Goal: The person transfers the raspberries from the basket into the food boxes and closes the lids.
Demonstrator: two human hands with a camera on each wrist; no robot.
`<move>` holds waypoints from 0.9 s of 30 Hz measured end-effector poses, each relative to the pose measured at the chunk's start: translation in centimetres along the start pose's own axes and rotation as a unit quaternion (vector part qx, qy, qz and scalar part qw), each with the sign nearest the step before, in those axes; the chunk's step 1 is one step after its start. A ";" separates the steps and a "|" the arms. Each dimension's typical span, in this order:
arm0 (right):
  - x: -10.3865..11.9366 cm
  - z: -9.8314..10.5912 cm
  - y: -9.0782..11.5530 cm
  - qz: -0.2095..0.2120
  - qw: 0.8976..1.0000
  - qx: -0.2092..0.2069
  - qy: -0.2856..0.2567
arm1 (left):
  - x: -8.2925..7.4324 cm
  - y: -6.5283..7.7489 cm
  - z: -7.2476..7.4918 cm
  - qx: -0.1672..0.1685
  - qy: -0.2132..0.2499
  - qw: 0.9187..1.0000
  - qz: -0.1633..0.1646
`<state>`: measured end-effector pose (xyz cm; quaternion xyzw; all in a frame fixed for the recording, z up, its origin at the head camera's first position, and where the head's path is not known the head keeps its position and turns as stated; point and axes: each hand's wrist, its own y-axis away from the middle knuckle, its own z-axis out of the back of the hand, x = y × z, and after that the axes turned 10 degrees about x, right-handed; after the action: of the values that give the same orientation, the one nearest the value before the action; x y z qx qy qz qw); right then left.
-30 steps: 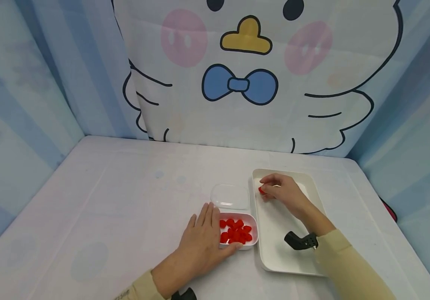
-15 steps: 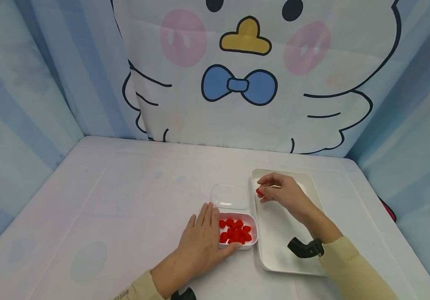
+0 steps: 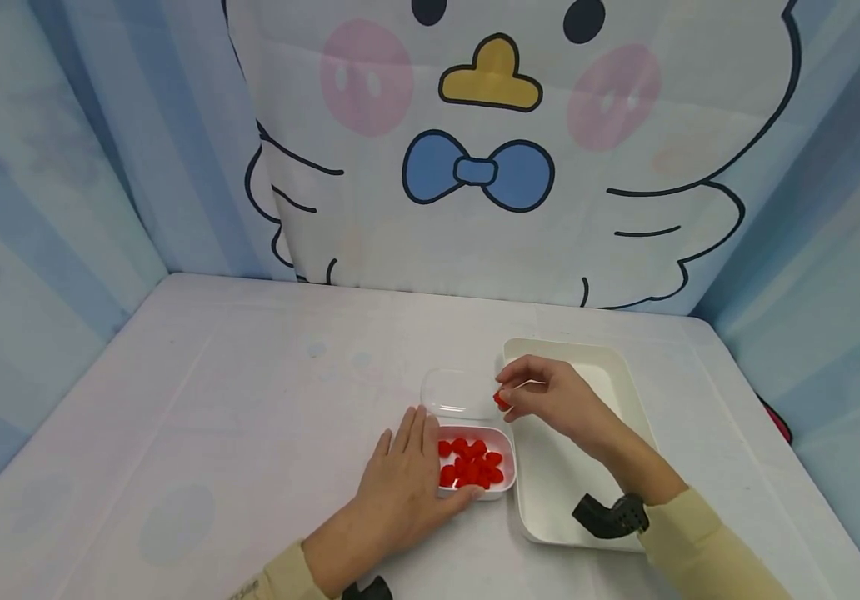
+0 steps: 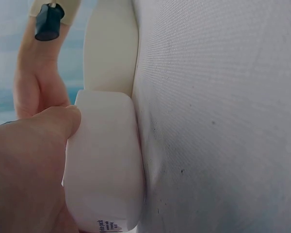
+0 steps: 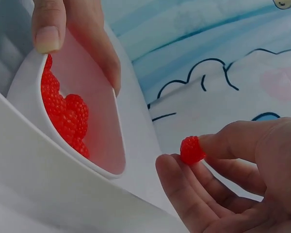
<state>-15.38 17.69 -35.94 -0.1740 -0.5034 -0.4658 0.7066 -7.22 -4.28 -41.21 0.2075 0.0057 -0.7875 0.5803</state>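
My right hand point(image 3: 557, 400) pinches one red raspberry point(image 5: 191, 150) between thumb and fingertips. In the head view it hangs over the left rim of the white tray point(image 3: 557, 500), just behind and right of a small white box point(image 3: 509, 442). Several red raspberries point(image 3: 473, 467) are piled inside this box, as the right wrist view also shows. My left hand point(image 3: 400, 487) lies along the box's left side with straight fingers, its thumb point(image 4: 73, 119) resting on the near rim. Part of the box's left side is hidden under that hand.
A clear plastic lid point(image 3: 460, 393) lies directly behind the box on the white tablecloth point(image 3: 250, 417). The tray stands against the box's right side. Behind the table hangs a printed curtain point(image 3: 475, 242), and blue cloth walls point(image 3: 32, 250) close in both sides.
My right hand has carried the pinched raspberry left and slightly toward me, from over the tray to its left rim near the box. My left hand and the box have stayed still.
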 end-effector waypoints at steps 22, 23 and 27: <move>0.4 -2.8 0.3 0.047 0.995 0.080 0.047 | 0.3 0.1 0.0 -0.016 -0.020 1.000 -0.011; 0.4 -2.9 0.3 0.049 0.994 0.081 0.047 | 0.3 0.2 0.0 -0.016 -0.021 1.000 -0.012; 0.3 -3.3 0.1 0.054 0.994 0.085 0.050 | 0.3 0.2 0.0 -0.014 -0.020 1.000 -0.014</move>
<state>-13.47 15.27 -37.04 -0.1164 -0.4954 -0.3905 0.7671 -7.11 -4.61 -41.27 0.1834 0.0084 -0.7996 0.5718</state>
